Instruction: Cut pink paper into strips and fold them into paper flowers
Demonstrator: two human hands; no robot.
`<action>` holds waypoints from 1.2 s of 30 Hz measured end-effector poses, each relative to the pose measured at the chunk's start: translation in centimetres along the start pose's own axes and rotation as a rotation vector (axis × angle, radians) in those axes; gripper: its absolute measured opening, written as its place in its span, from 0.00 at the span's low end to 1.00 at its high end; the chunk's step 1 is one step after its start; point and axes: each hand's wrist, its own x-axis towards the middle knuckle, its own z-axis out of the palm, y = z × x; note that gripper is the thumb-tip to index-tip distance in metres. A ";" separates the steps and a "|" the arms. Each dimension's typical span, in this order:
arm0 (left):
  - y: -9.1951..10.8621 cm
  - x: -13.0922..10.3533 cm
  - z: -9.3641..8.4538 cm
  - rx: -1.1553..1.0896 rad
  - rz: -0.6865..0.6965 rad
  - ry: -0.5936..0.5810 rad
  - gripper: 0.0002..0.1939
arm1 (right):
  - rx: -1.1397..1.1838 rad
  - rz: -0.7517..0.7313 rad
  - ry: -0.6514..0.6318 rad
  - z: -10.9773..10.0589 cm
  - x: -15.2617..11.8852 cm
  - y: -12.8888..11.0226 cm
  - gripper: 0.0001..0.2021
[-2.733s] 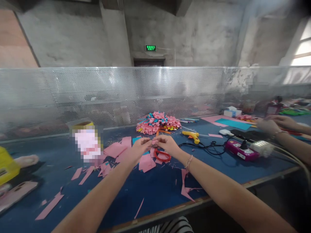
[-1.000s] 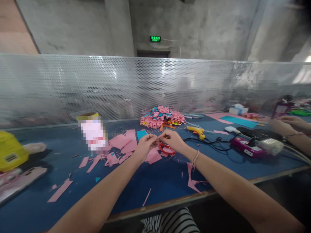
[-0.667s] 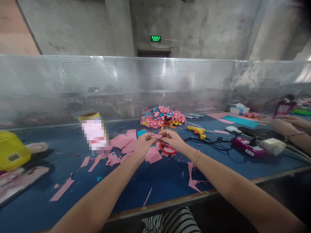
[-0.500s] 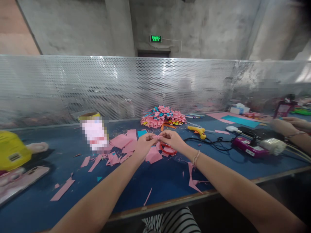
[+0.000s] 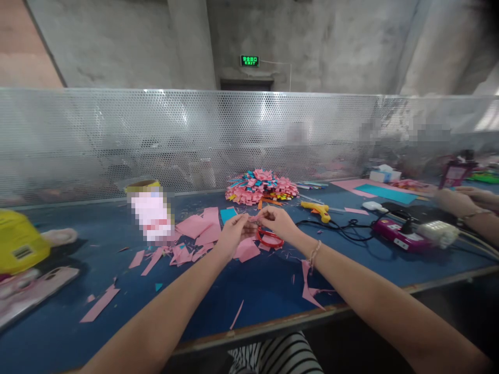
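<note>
- Blue tabletop (image 5: 210, 301) carries it all, probably for its broad, flat surface
- Heaped pink-and-blue paper flowers (image 5: 262, 187) lie beyond the hands, perhaps to spare working space
- Left hand (image 5: 234, 230) and right hand (image 5: 279, 222) face each other, each grip pinched on paper, seemingly for fine control
- Yellow glue gun (image 5: 317, 211) rests rightward, apparently within reach
- Red loops (image 5: 270, 244) lie near the right hand
- Small pink paper piece (image 5: 255, 218) sits between both hands, held by both

Blue tabletop (image 5: 273, 291) carries pink paper scraps (image 5: 193, 227), mostly pink folded-paper pile (image 5: 259, 189), yellow glue gun (image 5: 316, 209), purple power strip (image 5: 389, 230), phone (image 5: 37, 295).
</note>
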 end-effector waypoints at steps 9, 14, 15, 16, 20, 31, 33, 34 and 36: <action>-0.5 0.6 -0.7 0.045 0.108 0.021 0.12 | 0.117 0.040 -0.040 -0.1 -0.1 -0.2 0.06; -0.6 0.9 -0.9 0.166 0.134 0.025 0.13 | 0.130 0.038 -0.044 0.1 -0.1 -0.4 0.05; -0.5 0.9 -0.9 0.170 0.132 0.027 0.13 | 0.134 0.041 -0.038 0.1 -0.1 -0.4 0.04; -0.5 0.8 -0.9 0.170 0.130 0.029 0.12 | 0.142 0.046 -0.030 0.1 -0.1 -0.3 0.04; -0.3 0.5 -0.7 0.176 0.130 0.024 0.11 | 0.161 0.057 -0.008 0.1 0.0 0.0 0.06; 0.1 0.4 -0.7 0.453 0.227 -0.010 0.08 | 0.103 0.050 -0.060 0.2 0.0 0.1 0.04; 0.2 0.3 -0.6 0.519 0.269 -0.010 0.06 | 0.104 0.058 -0.085 0.3 -0.1 0.1 0.03; 0.3 0.3 -0.5 0.552 0.285 -0.011 0.05 | 0.100 0.061 -0.096 0.3 -0.1 0.0 0.02; 0.7 0.3 -0.6 0.626 0.285 -0.024 0.04 | 0.058 0.060 -0.119 0.2 -0.2 -0.1 0.02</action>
